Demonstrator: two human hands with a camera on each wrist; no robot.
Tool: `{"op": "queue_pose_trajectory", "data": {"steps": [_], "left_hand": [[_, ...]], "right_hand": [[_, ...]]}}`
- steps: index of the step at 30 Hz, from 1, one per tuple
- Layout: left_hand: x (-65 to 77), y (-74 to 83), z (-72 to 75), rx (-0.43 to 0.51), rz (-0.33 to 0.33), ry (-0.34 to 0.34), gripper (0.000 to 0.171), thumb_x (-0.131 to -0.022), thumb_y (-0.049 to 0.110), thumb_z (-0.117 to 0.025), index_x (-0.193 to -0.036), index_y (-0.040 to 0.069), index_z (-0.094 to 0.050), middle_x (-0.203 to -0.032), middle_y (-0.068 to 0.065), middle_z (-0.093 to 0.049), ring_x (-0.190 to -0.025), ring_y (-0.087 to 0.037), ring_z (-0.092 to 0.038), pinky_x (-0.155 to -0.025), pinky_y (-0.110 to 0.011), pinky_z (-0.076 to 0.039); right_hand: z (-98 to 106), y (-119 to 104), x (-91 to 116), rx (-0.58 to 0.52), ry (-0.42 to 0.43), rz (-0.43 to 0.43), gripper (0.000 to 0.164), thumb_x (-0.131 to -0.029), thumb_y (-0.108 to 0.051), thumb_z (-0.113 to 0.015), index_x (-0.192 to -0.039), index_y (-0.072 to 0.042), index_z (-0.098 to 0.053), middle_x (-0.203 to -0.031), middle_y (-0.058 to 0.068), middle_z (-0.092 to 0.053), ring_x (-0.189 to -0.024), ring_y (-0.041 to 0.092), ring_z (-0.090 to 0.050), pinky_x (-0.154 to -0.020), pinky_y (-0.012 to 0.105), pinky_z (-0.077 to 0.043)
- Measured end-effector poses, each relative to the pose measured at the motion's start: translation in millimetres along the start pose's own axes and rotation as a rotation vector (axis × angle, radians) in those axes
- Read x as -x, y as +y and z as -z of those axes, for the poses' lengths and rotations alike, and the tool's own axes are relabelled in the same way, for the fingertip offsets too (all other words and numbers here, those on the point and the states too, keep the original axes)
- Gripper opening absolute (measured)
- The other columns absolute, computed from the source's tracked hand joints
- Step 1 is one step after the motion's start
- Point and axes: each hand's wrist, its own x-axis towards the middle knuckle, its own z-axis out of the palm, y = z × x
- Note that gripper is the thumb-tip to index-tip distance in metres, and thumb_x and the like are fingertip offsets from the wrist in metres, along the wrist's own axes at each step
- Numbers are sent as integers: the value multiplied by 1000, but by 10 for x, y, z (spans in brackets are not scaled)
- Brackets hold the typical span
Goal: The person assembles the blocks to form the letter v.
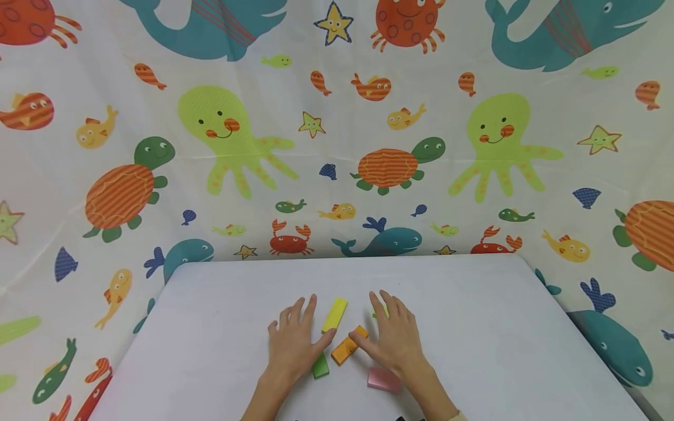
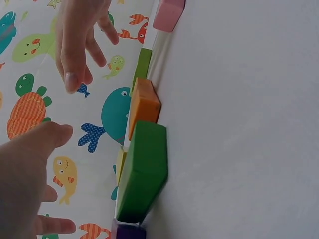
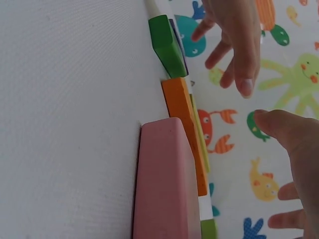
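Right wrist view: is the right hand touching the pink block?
No, the printed cloth shows between the right hand and the pink block.

yellow block [image 1: 334, 314], orange block [image 1: 344, 352]: lying diagonally | green block [image 1: 320, 366], pink block [image 1: 384, 380]: lying

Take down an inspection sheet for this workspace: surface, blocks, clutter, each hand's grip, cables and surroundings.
Surface: white tabletop, blocks lying on it.
Blocks: six seen. Yellow block, orange block, dark green block and pink block; light green block, mostly hidden by the right hand in the head view; purple block, hidden in the head view.
Clutter: small dark bits at the head view's bottom edge, too cut off to identify.
Left grip: left hand, fingers spread, holding nothing.
Right grip: right hand, likewise.
Cables: nothing seen.
Surroundings: backdrop printed with sea creatures.
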Motion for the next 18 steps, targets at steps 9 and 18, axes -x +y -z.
{"op": "queue_pose_trajectory", "data": {"steps": [9, 18], "left_hand": [[-12, 6, -55, 5, -14, 16, 85, -86, 69, -61, -153, 21, -42, -148, -13, -51, -125, -37, -51, -94, -63, -45], [-20, 13, -120, -39, -53, 13, 76, -87, 69, -59, -149, 25, -49, -142, -11, -56, -123, -36, -53, -93, -62, -45]], "right_hand": [[-65, -21, -1, 14, -32, -6, 94, -80, -77, -59, -152, -17, -43, -153, 11, -45, -134, 34, -45, -104, 56, -44], [-96, -51, 8, 28, -64, 6, 95, -80, -78, -59, -150, -16, -45, -150, 12, -48, -131, 35, -49, -101, 56, -46]]}}
